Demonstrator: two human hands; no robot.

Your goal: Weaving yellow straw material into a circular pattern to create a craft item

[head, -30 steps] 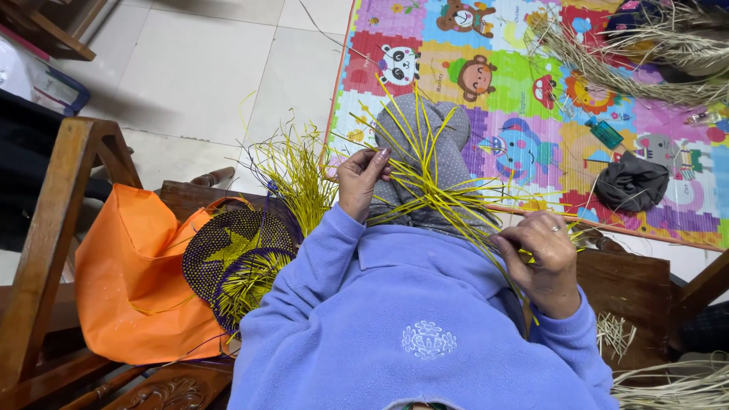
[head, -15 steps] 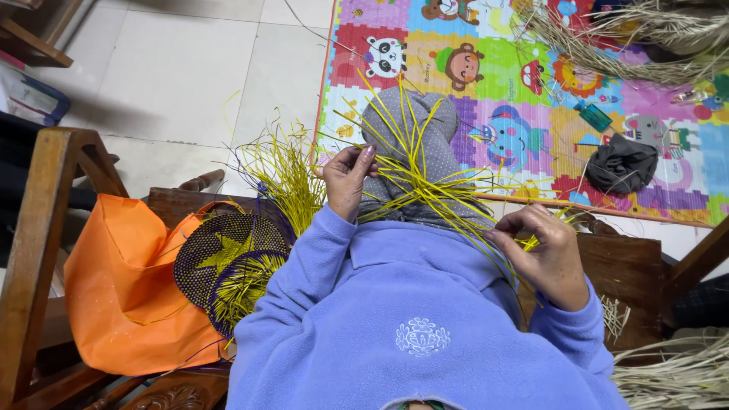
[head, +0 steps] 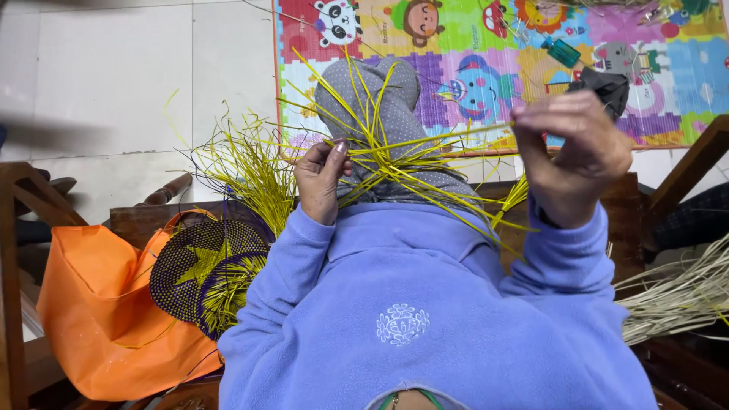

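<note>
weaving early | left hand [head: 323, 178] fingers pinch crossing of yellow strands [head: 395, 156] | right hand [head: 569, 152] fingers pinch one strand, drawn out | most strands loose; woven disc [head: 194, 266] beside lap

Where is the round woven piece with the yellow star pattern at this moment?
In the head view, the round woven piece lies low on the left, leaning against the orange bag, just below the loose yellow strands and beside the person's left sleeve.

Yellow-green straw strands [head: 395, 156]: thin, stiff, crossing in a loose radiating bundle. Centre pinched under the left fingers [head: 334, 152]; one long strand runs level to the right fingers [head: 531, 125].
</note>
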